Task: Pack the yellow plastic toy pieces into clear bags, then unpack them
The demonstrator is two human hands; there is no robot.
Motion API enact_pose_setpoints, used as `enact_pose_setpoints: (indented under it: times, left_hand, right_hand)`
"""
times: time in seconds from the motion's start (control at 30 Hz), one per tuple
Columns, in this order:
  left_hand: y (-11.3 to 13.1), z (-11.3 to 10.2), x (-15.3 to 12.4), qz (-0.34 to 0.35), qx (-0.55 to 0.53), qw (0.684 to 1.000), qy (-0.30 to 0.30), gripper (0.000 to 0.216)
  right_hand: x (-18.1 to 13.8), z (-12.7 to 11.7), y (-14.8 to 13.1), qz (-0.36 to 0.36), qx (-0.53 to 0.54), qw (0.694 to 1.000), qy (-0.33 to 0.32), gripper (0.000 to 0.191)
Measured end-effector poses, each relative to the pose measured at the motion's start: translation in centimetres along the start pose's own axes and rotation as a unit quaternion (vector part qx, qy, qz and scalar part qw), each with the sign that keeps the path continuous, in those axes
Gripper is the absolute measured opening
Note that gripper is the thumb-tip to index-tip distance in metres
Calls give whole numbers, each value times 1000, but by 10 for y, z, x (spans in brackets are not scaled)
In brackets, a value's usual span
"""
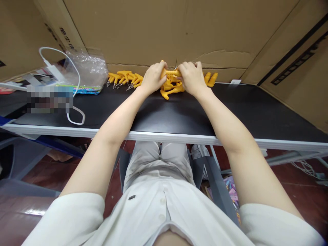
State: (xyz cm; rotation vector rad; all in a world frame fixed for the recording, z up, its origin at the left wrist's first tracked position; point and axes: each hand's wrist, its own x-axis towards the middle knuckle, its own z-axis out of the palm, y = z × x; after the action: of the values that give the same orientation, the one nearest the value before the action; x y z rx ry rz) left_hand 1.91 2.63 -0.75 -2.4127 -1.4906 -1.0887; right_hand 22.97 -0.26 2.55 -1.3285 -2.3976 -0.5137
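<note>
Both my hands are at the back of the black table, fingers closed around a yellow plastic corkscrew with a ribbed stem. My left hand grips its left end, and my right hand wraps the right end; the fingers hide much of both ends. Just below and behind them lies a pile of yellow plastic parts, partly covered by the hands. Left of my left hand, several yellow T-handled corkscrews lie with bare metal spirals. Beyond my right hand are yellow tube-like pieces.
Tall cardboard walls the table's back and sides. Clear plastic bags and colourful packets lie at the left, beside a white cable and a blurred-out patch. A pale metal edge runs along the table front.
</note>
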Motion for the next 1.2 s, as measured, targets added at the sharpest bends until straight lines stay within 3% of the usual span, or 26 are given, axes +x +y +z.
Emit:
enact_pose_setpoints:
  times: [0.2, 0.37, 0.57, 0.8, 0.93, 1.2]
  left_hand:
    - [-5, 13, 4, -37, -62, 997, -18, 27]
    - [7, 1, -5, -29, 21, 999, -5, 35]
    - [20, -12, -12, -49, 85, 995, -26, 43]
    - [21, -10, -10, -52, 88, 995, -12, 39]
    - [15, -6, -8, -34, 76, 997, 6, 38]
    - [6, -3, -8, -6, 66, 998, 13, 41]
  right_hand:
    - [-4, -9, -2, 2, -55, 998, 14, 63]
    - [-4, 3, 10, -11, -21, 1000, -13, 50]
    - [-2, 17, 18, -45, -13, 998, -28, 50]
    - [-1, 7, 15, -10, 3, 1000, 18, 46]
    - [-2, 6, 15, 12, 29, 999, 3, 49]
    - [-4, 7, 15, -10, 56, 998, -22, 53]
